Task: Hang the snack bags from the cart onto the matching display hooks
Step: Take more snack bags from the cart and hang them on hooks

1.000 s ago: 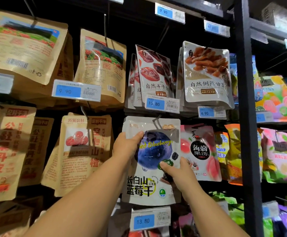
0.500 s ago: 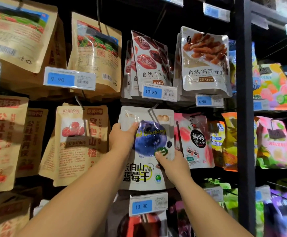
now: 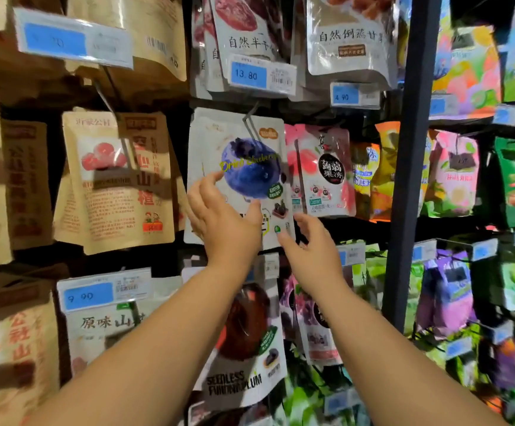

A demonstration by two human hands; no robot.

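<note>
We face a tall dark display rack (image 3: pixel 403 179) crowded with hanging pouches, and we take its dark upright post as our landmark. Well to the left of that post hang the large matte kraft-paper bags with red fruit printed on them (image 3: pixel 114 179), flat and stiff-looking, each row fronted by a blue-and-white price tag (image 3: pixel 88 295). Nearer the post, just left of it, hangs the glossy white plastic pouch with a big blueberry picture (image 3: pixel 237 167); a thin metal display hook (image 3: pixel 251 118) passes through its top edge, so we judge it already hung and carried by the hook alone. Between that pouch and the post sits a shiny pink jelly pouch (image 3: pixel 320 170), and below the blueberry pouch hangs a white seedless-plum pouch (image 3: pixel 243 348). Our left hand (image 3: pixel 222 219) is spread wide with fingers loose, in front of the pouch's lower left; whether it touches the film we cannot tell. Our right hand (image 3: pixel 311 244) is likewise spread and empty, at the pouch's lower right corner. Both grip nothing, likely because the slick, smooth pouch needs only steadying so it hangs straight. The cart is not in view.
</note>
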